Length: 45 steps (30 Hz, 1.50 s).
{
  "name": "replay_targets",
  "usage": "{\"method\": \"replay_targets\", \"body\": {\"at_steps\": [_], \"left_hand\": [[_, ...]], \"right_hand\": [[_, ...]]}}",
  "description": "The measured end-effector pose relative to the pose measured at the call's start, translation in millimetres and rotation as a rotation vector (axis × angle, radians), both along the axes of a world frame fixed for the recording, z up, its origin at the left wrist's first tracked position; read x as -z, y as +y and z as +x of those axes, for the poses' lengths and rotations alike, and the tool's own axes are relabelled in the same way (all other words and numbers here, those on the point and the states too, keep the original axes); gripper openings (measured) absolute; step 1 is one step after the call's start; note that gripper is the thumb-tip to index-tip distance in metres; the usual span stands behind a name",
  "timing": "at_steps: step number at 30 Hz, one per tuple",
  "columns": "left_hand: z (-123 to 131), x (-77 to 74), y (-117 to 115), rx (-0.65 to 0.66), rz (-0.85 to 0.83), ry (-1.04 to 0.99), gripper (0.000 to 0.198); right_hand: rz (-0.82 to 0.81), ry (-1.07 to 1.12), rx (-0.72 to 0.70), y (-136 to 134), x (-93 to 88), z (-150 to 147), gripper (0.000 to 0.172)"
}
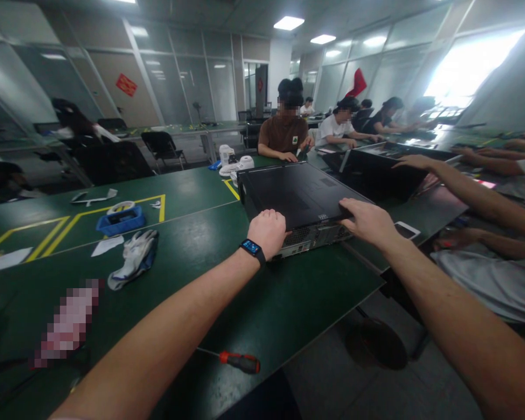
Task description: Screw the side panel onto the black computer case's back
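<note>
Both my hands are on a black desktop computer case (pixel 297 192) that lies flat on the green bench (pixel 201 286), straight ahead of me near the bench's right edge. Its vented end faces me, and its long side runs away toward the people sitting opposite.

My left hand (pixel 268 230) is curled narrow, knuckles up, with the fingers folded down over the near edge of the top panel and gripping it. A dark fitness band (pixel 252 248) with a lit screen sits on that wrist. My right hand (pixel 367 220) lies palm down on the panel's near right corner, fingers spread wide and flat, pressing rather than grasping.

Just beside the case on the right lies a white phone (pixel 406 229). Farther right, a co-worker's arm (pixel 464 186) reaches across to a second black case (pixel 376 169).

A screwdriver with a red handle (pixel 240 361) lies at the bench's near edge, well apart from the case. To the left are a crumpled pair of white work gloves (pixel 133 256) and, behind them, a blue tray (pixel 121 220) inside yellow floor-tape lines marked on the bench top. Small white fans (pixel 236 166) stand near the far left corner of my case. A person in a brown shirt (pixel 284 133) sits across from me.
</note>
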<state>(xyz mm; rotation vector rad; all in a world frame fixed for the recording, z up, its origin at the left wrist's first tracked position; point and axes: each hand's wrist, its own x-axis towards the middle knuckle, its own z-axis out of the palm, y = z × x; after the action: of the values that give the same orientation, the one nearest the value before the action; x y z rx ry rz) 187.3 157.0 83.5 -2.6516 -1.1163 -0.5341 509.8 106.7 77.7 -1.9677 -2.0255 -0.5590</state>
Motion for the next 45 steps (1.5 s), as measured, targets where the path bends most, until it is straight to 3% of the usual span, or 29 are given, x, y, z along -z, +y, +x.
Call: {"method": "replay_targets", "body": {"at_steps": [9,12,15,19,21,24,27,30,35,40,45], "left_hand": [[-3,7.8,-4,0.007,0.007,-0.057,0.045],[-7,7.9,-5,0.029,-0.001,-0.063,0.045],[-11,6.3,-5,0.048,-0.013,-0.065,0.046],[-14,4.4,-7,0.051,-0.039,-0.069,0.051],[-16,4.8,-9,0.032,-0.055,-0.079,0.055],[-19,6.6,-10,0.000,-0.082,-0.097,0.057],[-23,7.3,-8,0.007,-0.108,-0.108,0.058],[-31,6.1,-5,0.020,-0.130,-0.120,0.066],[-58,5.6,0,0.004,-0.137,-0.188,0.077],[-84,3.2,2,-0.018,-0.118,-0.227,0.060],[-100,-0.1,-3,-0.019,-0.104,-0.229,0.054]], "right_hand": [[0.044,0.077,0.000,-4,5.4,-9,0.065],[-0.025,0.167,-0.027,-6,-2.0,-8,0.073],[-0.149,0.252,-0.021,-6,-17.6,0,0.065],[-0.127,0.319,0.172,6,-32.7,10,0.056],[-0.106,0.358,0.313,14,-33.3,12,0.057],[-0.111,0.407,0.499,23,-30.8,11,0.046],[-0.129,0.411,0.596,26,-32.6,8,0.042],[-0.162,0.379,0.642,22,-39.4,2,0.044],[-0.241,0.274,0.678,7,-46.4,-16,0.064],[-0.296,0.171,0.670,-8,-46.6,-43,0.076],[-0.284,0.146,0.673,-24,-47.9,-71,0.074]]}}
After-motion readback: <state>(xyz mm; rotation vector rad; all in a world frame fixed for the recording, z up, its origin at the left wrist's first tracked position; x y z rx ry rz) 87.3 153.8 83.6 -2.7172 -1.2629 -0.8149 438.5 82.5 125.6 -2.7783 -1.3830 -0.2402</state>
